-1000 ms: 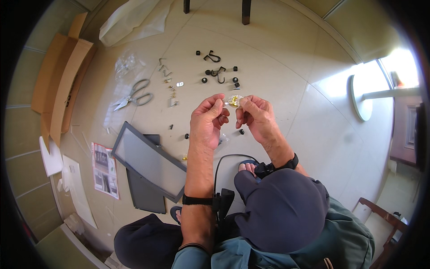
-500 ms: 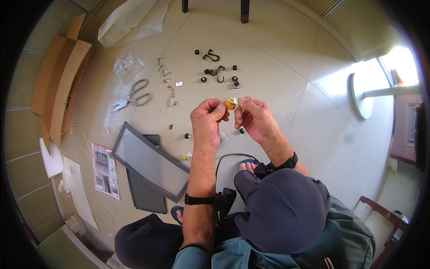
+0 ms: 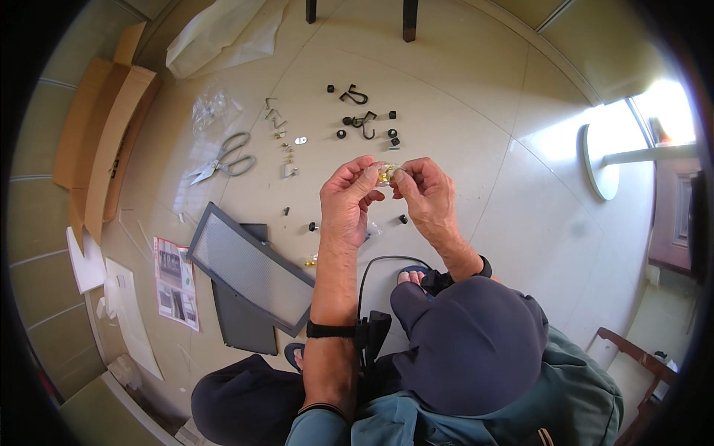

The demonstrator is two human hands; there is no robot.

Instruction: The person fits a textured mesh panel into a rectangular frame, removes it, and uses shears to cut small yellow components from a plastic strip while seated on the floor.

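Note:
Between my hands is a small clear plastic bag point(image 3: 386, 174) with gold-coloured metal pieces inside. My left hand point(image 3: 349, 195) pinches its left side between thumb and fingers. My right hand point(image 3: 427, 195) is closed on the bag's right side. Beyond the hands, black S-shaped hooks point(image 3: 354, 94) and several small black knobs point(image 3: 341, 134) lie on the floor. Left of them are bent metal keys point(image 3: 274, 117), a small silver plate point(image 3: 300, 140) and a metal bracket point(image 3: 289, 172). Another small bag with gold pieces point(image 3: 311, 260) lies by my left forearm, partly hidden.
Grey-handled scissors point(image 3: 225, 162) and a crumpled clear bag point(image 3: 212, 108) lie to the left. Nearer are a grey framed mesh panel point(image 3: 249, 264), a dark panel point(image 3: 239, 320) and a printed sheet point(image 3: 176, 282). An open cardboard box point(image 3: 111, 149) leans at the far left. Dark furniture legs point(image 3: 410, 21) stand ahead.
My right fingers have shifted and curled further over the bag. The bag is more squeezed between both hands, its gold pieces now less exposed. The view has shifted slightly.

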